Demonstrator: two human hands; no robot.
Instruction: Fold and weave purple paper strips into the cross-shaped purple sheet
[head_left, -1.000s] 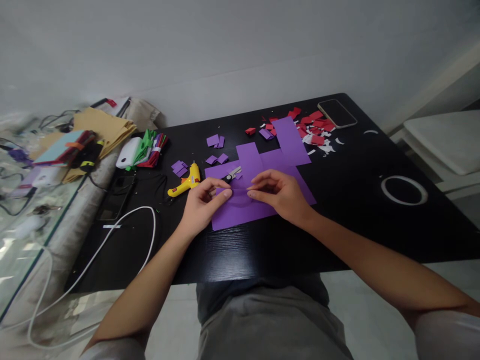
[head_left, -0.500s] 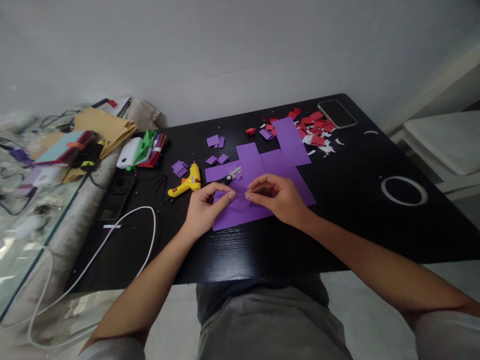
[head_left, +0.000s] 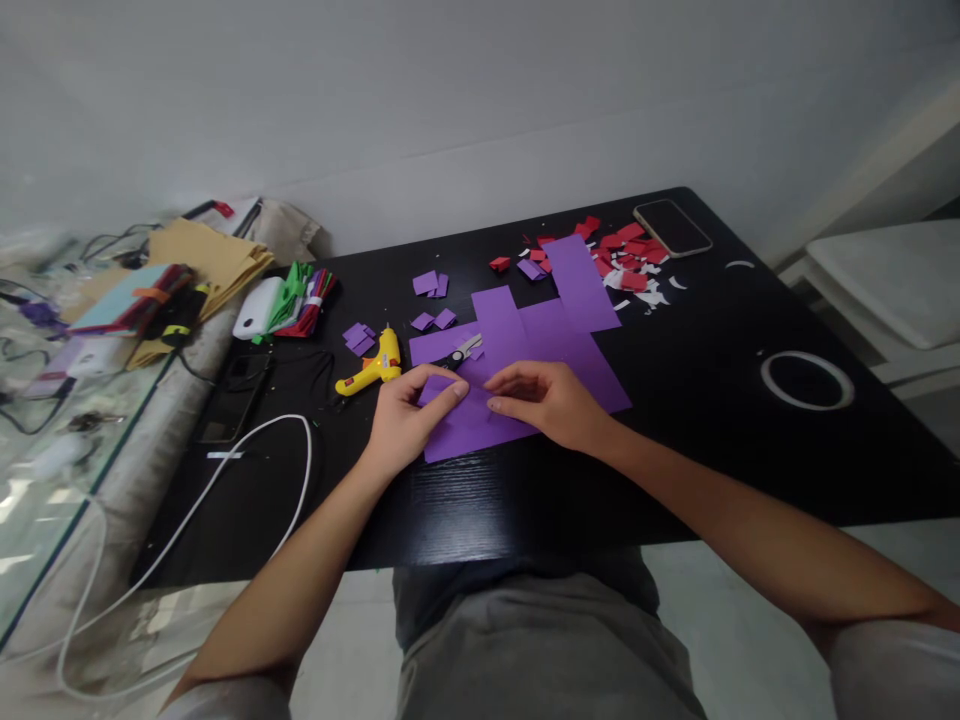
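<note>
Head view: paper [head_left: 472, 435] lengthwise left-right under left hand [head_left: 405, 420] and right hand [head_left: 553, 400].
Left grip pinching far edge; right grip unclear, fingertips [head_left: 496, 405] flat.

Black table [head_left: 675, 450], wood grain showing. Purple paper sheets [head_left: 570, 300] overlap mid-table; yellow glue gun [head_left: 373, 365] just left of them. Small purple squares [head_left: 429, 283] lie behind. Red and white scraps [head_left: 630, 262] sit at the far right beside a phone [head_left: 672, 227]. White ring [head_left: 806, 380] near the right edge. White cable [head_left: 292, 440] loops at left.

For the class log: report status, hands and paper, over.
Left hand and right hand pinch purple paper on table. Scissors just behind. Glue gun beside left hand.
</note>
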